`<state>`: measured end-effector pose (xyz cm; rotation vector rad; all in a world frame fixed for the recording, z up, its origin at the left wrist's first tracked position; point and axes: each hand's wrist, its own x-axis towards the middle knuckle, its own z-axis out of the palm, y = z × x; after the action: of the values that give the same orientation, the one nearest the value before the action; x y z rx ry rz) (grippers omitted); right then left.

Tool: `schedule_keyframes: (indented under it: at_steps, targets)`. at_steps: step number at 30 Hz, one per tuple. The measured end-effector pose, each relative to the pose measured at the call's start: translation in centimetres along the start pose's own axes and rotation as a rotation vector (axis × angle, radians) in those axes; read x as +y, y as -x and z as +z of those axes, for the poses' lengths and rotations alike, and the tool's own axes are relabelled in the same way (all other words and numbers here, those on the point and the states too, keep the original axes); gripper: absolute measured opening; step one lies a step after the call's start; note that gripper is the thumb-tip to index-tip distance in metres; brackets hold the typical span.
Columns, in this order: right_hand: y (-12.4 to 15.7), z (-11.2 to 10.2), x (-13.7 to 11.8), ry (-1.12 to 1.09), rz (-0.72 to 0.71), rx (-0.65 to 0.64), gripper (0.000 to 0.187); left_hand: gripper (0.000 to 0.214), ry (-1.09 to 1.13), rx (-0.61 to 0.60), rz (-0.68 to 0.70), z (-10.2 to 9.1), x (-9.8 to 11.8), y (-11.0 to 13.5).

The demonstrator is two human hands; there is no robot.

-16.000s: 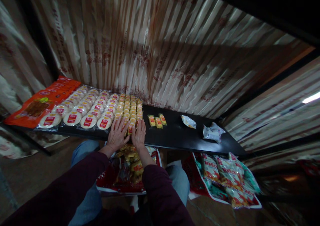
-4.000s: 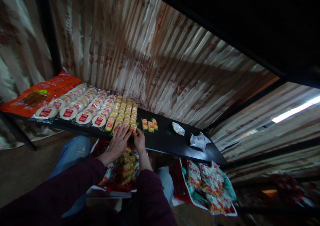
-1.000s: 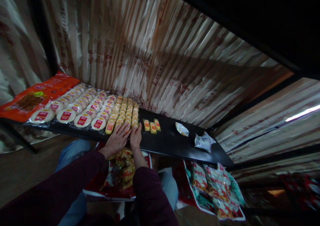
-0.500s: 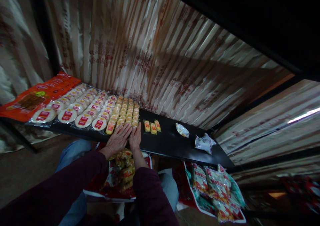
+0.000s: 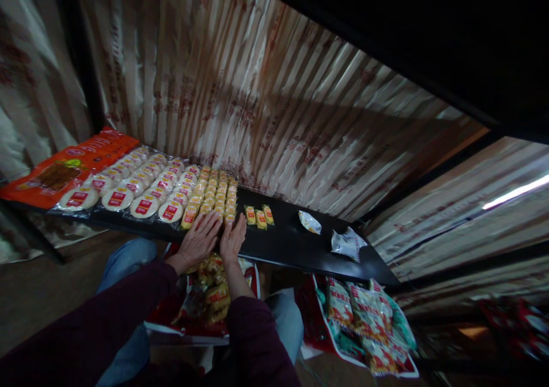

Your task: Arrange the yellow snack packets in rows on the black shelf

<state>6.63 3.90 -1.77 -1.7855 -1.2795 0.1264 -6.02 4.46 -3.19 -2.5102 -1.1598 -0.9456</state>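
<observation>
Yellow packets (image 5: pixel 220 195) lay in rows on the black shelf (image 5: pixel 283 239), near ends partly under left hand (image 5: pixel 198 239) and right hand (image 5: pixel 233 239). Fingers (image 5: pixel 210 222) were extended, nearly flat; any hold beneath was hidden. Light, even pressure seemed best for keeping rows straight.

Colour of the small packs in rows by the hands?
The small packs are yellow with orange-red labels; best seen in the head view.
</observation>
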Motion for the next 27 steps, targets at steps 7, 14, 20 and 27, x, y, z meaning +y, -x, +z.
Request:
schedule_keyframes:
  at_steps: [7,14,20,27]
  targets:
    - [2.8,0.4,-0.2,0.134,-0.239,-0.069,0.053,0.069,-0.034,0.122,-0.324,-0.9,-0.2,4.0]
    - [3.0,0.7,-0.3,0.220,-0.271,-0.100,0.050,0.072,-0.050,0.107,-0.296,-0.5,-1.0,4.5]
    - [2.7,0.9,0.0,0.217,-0.245,-0.103,0.054,0.071,-0.056,0.090,-0.263,-0.3,-1.2,4.0]
    - [2.7,0.9,-0.4,0.210,-0.217,-0.088,0.056,0.073,-0.026,0.098,-0.256,0.0,-1.7,4.0]
